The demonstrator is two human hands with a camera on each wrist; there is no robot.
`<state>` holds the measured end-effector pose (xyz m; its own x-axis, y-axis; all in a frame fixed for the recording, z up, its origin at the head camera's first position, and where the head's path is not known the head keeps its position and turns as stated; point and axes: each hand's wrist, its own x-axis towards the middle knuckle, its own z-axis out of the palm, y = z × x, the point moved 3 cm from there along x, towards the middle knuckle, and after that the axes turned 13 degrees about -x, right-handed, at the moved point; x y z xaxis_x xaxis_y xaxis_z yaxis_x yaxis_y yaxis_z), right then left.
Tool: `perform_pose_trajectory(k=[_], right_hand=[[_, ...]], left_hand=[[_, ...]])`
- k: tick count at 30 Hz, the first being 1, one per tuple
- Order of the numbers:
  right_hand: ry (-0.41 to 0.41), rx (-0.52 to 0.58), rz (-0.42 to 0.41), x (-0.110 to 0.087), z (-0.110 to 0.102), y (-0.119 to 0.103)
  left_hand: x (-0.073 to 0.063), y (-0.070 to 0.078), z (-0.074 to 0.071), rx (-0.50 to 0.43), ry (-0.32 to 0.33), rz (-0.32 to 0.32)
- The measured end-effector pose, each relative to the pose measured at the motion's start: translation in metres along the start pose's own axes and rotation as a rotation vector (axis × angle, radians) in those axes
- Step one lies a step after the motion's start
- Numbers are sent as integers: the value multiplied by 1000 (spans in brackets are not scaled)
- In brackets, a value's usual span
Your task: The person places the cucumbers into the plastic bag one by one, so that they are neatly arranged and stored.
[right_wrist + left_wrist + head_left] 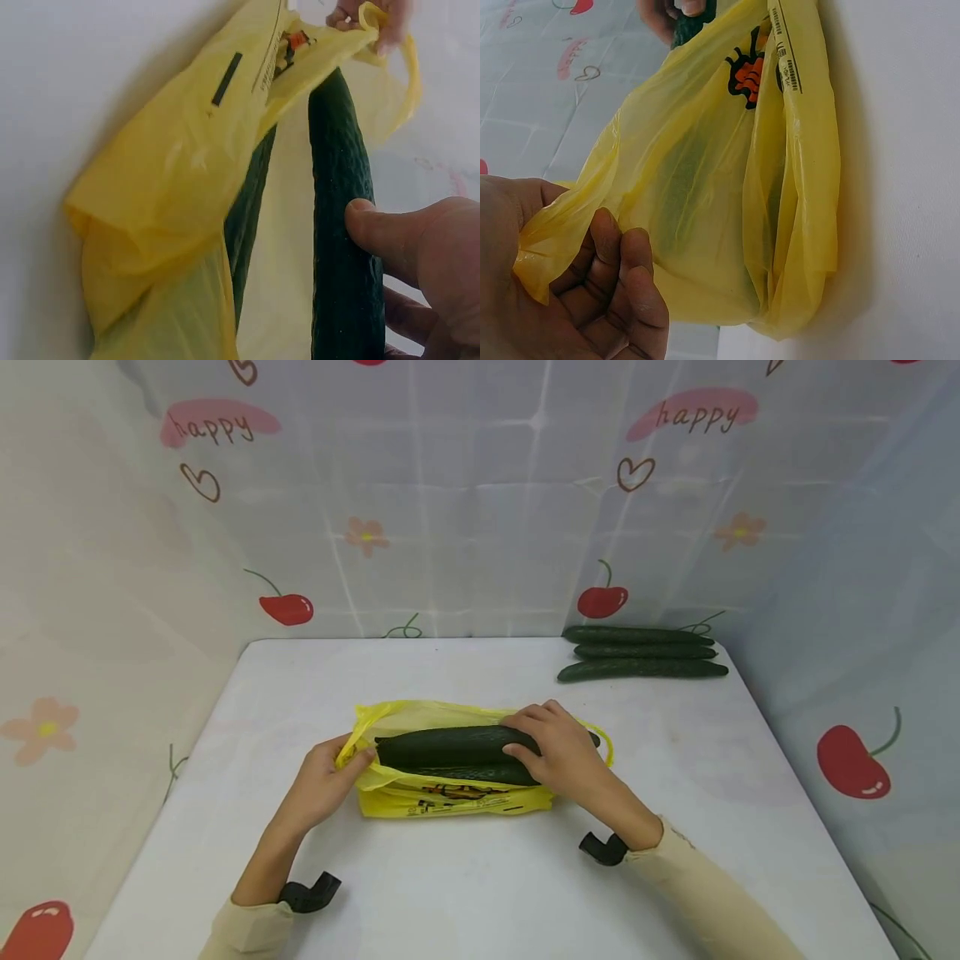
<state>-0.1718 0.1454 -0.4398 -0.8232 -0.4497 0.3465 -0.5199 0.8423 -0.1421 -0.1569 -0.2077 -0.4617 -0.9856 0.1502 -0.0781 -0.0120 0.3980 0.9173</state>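
Note:
A yellow plastic bag (457,804) lies on its side on the white table, its mouth spread toward the head camera. My left hand (324,781) pinches the bag's left edge between thumb and fingers, and the left wrist view shows the film bunched at the thumb. With my right hand (562,752) I grip a dark green cucumber (442,748) at the bag's opening, thumb on the near side. Another cucumber (247,202) lies inside the bag beside the held one, partly covered by the film.
Several cucumbers, among them the nearest one (642,670), lie side by side at the table's back right corner. The white table (465,893) is bounded by a printed curtain (480,527) behind and at both sides.

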Motion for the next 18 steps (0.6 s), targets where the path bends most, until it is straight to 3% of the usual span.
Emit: perform_pose_trajectory(k=[12,18], right_hand=[[-125,66,-16,11,28,-10],[-128,92,-20,20,35,-4]], left_hand=[[-1,1,-1,-5,-1,-1],[-3,2,-1,-6,-1,4]])
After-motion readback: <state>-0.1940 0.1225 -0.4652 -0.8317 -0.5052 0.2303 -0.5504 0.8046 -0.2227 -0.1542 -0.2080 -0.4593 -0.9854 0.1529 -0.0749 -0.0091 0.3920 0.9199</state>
